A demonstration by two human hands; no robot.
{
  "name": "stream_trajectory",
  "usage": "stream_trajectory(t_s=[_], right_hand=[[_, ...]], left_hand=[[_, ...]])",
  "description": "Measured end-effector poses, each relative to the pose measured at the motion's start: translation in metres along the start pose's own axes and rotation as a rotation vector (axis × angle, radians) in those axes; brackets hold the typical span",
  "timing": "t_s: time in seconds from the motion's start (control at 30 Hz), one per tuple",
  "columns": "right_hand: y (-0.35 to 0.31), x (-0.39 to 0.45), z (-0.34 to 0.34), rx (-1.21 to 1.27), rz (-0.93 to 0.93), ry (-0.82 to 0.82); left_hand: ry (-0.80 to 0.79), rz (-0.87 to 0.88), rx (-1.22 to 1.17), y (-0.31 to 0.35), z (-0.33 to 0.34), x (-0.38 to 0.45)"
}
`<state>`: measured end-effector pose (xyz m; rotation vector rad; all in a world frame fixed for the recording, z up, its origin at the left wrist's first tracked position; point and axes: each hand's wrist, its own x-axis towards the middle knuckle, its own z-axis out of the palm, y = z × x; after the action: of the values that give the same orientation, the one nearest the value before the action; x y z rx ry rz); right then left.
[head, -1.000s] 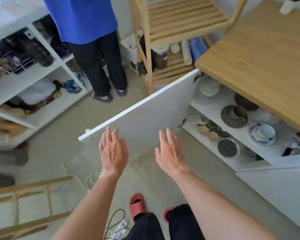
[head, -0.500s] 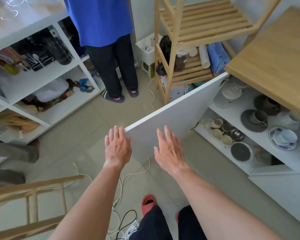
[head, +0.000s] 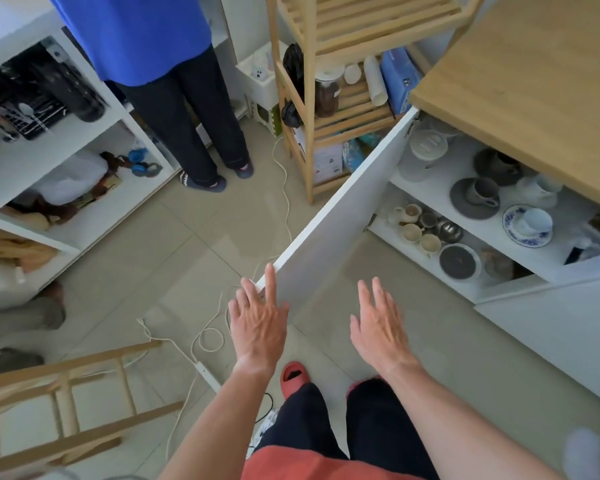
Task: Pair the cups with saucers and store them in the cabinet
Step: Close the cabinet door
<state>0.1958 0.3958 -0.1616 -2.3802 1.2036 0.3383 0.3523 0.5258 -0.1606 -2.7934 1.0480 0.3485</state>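
Note:
The white cabinet door [head: 340, 220] stands partly open. My left hand [head: 258, 320] touches its free corner with straight fingers. Beside it, my right hand [head: 378, 323] hovers flat over the floor and holds nothing. Inside the cabinet, the upper shelf [head: 440, 199] carries a grey cup on a grey saucer [head: 475, 197], a white cup on a blue-patterned saucer [head: 529, 225] and a dark cup on a dark saucer [head: 497, 162]. Several small cream cups [head: 414, 226] and a dark plate [head: 459, 261] sit on the lower shelf.
A person in a blue top [head: 146, 36] stands at the back by white open shelves [head: 66, 133]. A wooden rack [head: 329, 81] stands behind the door. White cables and a power strip [head: 207, 374] lie on the floor. A wooden counter [head: 534, 81] tops the cabinet.
The door has swung toward the cabinet, narrowing the opening. My left hand has followed its corner and my right hand has come off the panel.

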Motion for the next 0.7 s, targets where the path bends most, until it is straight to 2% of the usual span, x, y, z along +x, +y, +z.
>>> stream_trajectory(t_s=[0.2,0.33,0.43,0.57,0.7], right_hand=[[0.054,-0.031,0.009,0.025,0.147,0.005],[0.086,-0.049,0.017,0.051,0.251,0.029],[0.106,-0.059,0.020,0.083,0.326,0.057],[0.131,-0.078,0.016,0.119,0.414,0.097],[0.166,-0.089,-0.005,0.124,0.459,0.164]], left_hand=[[0.138,0.323,-0.012,0.029,0.004,-0.013],[0.082,0.542,-0.157,0.062,0.013,-0.023],[0.040,0.572,-0.228,0.094,0.021,-0.041],[-0.002,0.666,-0.195,0.146,0.026,-0.065],[-0.072,0.614,-0.270,0.219,0.022,-0.090]])
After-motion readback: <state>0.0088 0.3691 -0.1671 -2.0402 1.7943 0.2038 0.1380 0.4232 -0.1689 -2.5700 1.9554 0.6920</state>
